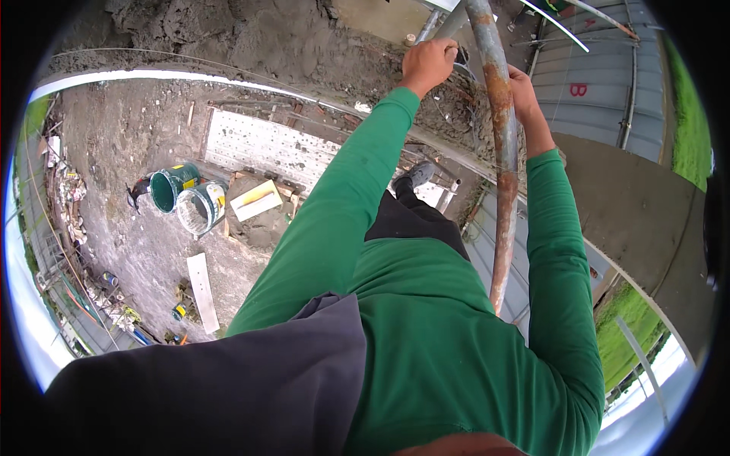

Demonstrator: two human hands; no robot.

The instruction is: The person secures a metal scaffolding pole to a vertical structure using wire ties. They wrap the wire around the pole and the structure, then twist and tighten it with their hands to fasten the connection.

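Observation:
A rusty metal pipe (500,114) runs upright between my two forearms, in front of my body. To the left of its upper end is my left hand (428,67), its fingers curled closed; whatever they hold, if anything, is hidden. My right hand (528,99) reaches up on the pipe's right side. The pipe covers its fingertips, so I cannot tell if it grips. Wet grey mortar (342,64) lies beyond my left hand. Under me, my dark shoe (414,175) is by a pale perforated plank (274,144).
Two buckets, one green (173,188) and one whitish (201,208), stand on the muddy ground at left. Beside them a yellowish float (256,200) lies on mortar. A pale board (201,292) is nearer. Grey corrugated sheets (589,91) and a concrete ledge (631,205) are at right.

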